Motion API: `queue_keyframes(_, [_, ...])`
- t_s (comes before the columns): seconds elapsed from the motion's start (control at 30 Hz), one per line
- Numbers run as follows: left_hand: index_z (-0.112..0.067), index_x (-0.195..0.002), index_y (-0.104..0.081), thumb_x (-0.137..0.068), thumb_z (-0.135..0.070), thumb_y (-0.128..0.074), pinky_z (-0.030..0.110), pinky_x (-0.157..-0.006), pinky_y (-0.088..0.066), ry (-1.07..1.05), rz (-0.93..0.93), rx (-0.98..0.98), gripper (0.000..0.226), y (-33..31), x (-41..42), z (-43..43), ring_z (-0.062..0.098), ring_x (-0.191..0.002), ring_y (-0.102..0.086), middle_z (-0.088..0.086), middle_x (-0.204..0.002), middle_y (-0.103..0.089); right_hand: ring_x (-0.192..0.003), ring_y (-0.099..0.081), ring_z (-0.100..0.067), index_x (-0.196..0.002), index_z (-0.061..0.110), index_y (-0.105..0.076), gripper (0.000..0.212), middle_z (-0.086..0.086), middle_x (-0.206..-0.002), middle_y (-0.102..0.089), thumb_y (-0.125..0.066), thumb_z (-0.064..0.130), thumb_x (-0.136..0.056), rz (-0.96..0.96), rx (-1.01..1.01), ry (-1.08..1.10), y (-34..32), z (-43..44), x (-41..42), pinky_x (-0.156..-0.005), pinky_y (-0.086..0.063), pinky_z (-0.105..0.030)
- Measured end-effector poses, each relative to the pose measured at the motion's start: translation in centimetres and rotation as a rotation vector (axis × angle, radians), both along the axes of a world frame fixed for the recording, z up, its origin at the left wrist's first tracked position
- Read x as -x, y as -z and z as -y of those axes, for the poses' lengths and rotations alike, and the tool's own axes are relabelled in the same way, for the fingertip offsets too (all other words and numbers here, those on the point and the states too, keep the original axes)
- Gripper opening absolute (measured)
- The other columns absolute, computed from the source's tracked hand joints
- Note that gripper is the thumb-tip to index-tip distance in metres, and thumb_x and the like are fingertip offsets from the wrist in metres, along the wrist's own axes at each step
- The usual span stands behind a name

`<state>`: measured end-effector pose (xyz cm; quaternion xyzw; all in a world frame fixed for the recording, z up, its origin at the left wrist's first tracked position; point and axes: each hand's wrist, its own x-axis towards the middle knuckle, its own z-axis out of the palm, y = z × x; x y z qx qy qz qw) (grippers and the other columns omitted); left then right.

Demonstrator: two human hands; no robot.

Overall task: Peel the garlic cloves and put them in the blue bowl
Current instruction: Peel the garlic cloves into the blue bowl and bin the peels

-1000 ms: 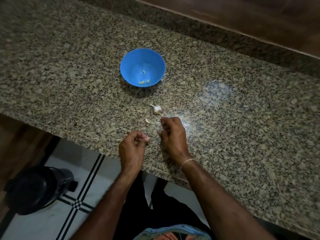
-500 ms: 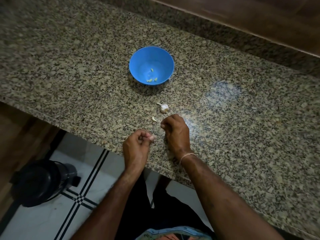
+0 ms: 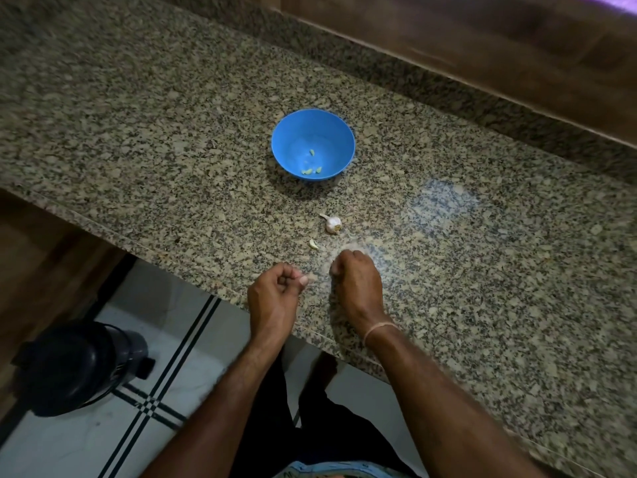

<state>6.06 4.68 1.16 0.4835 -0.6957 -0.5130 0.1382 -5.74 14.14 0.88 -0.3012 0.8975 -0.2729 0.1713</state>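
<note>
The blue bowl stands on the granite counter with a few peeled cloves inside. Nearer to me lie a small garlic bulb remnant and one loose clove. My left hand hovers at the counter's front edge, its fingers curled, thumb and forefinger pinching a small pale garlic clove. My right hand sits just right of it on the counter, below the loose clove, with its fingers curled under. Nothing shows in its grip.
The granite counter runs diagonally, with a raised back ledge and a wooden surface behind. Below its front edge are a tiled floor and a black container at lower left.
The view has shifted, so the bowl and garlic sit further right in frame. Both hands keep much the same pose, slightly apart. The pale wisp at my right fingertips is gone.
</note>
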Motion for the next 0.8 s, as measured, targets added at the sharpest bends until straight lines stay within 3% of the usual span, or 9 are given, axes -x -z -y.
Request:
queue_keyframes(0.1, [-0.021, -0.084, -0.070, -0.088, -0.023, -0.082, 0.031, -0.073, -0.062, -0.011, -0.007, 0.008, 0.013, -0.3, -1.0, 0.2, 0.011, -0.080, -0.072, -0.007, -0.081, -0.073, -0.079, -0.065, -0.021, -0.090, 0.004, -0.063, 0.018, -0.008, -0.090, -0.069, -0.052, 0.000, -0.103, 0.488, 0.222, 0.266, -0.8, -0.7, -1.4, -0.065, -0.055, -0.024])
queue_keyframes(0.2, [-0.023, -0.081, -0.070, -0.088, -0.022, -0.082, 0.025, -0.069, -0.060, -0.040, -0.004, 0.018, 0.014, -0.6, -2.8, 0.7, 0.006, -0.076, -0.071, -0.008, -0.078, -0.074, -0.064, -0.056, -0.020, -0.094, 0.004, -0.062, 0.016, -0.010, -0.077, -0.063, -0.056, 0.012, -0.107, 0.984, 0.397, 0.405, -1.8, -0.3, -3.0, -0.055, -0.048, -0.035])
queue_keyframes(0.27, [-0.023, -0.080, -0.070, -0.089, -0.022, -0.082, 0.013, -0.064, -0.052, -0.070, 0.015, 0.029, 0.015, -0.9, -4.3, 1.4, 0.001, -0.072, -0.069, -0.008, -0.076, -0.073, -0.056, -0.052, -0.015, -0.092, 0.008, -0.059, 0.016, -0.005, -0.066, -0.057, -0.054, 0.009, -0.108, 1.151, 0.483, 0.448, -2.3, 0.9, -4.1, -0.055, -0.044, -0.032])
queue_keyframes(0.47, [-0.022, -0.081, -0.069, -0.091, -0.021, -0.080, 0.005, -0.059, -0.041, -0.177, 0.060, 0.047, 0.015, -2.0, -10.9, 4.4, -0.003, -0.072, -0.065, -0.010, -0.077, -0.072, -0.056, -0.050, -0.007, -0.076, 0.013, -0.056, 0.035, 0.001, -0.064, -0.053, -0.049, 0.000, -0.108, 1.334, 0.574, 0.394, -2.6, 6.7, -9.8, -0.054, -0.048, -0.018])
queue_keyframes(0.6, [-0.023, -0.078, -0.068, -0.091, -0.018, -0.079, 0.008, -0.062, -0.044, -0.294, 0.016, 0.061, 0.018, -2.5, -17.5, 7.3, -0.004, -0.072, -0.065, -0.012, -0.074, -0.071, -0.064, -0.047, -0.008, -0.082, 0.013, -0.056, 0.032, 0.000, -0.071, -0.050, -0.047, -0.004, -0.107, 1.362, 0.462, 0.293, -2.3, 11.3, -16.2, -0.058, -0.046, -0.017])
queue_keyframes(0.73, [-0.028, -0.077, -0.067, -0.090, -0.018, -0.081, 0.025, -0.069, -0.052, -0.429, -0.006, 0.028, 0.021, -1.3, -26.4, 10.8, -0.001, -0.072, -0.067, -0.011, -0.074, -0.072, -0.065, -0.050, -0.010, -0.086, 0.011, -0.060, 0.028, -0.003, -0.074, -0.053, -0.048, -0.005, -0.106, 1.387, 0.371, 0.196, -1.9, 16.2, -24.5, -0.062, -0.047, -0.020])
queue_keyframes(0.8, [-0.028, -0.075, -0.066, -0.089, -0.016, -0.081, 0.017, -0.066, -0.049, -0.466, -0.016, 0.039, 0.024, -1.1, -31.4, 12.7, -0.004, -0.070, -0.066, -0.013, -0.072, -0.070, -0.066, -0.050, -0.010, -0.085, 0.011, -0.059, 0.028, -0.002, -0.073, -0.054, -0.048, -0.003, -0.107, 1.384, 0.348, 0.187, -1.9, 18.6, -29.2, -0.062, -0.048, -0.019])
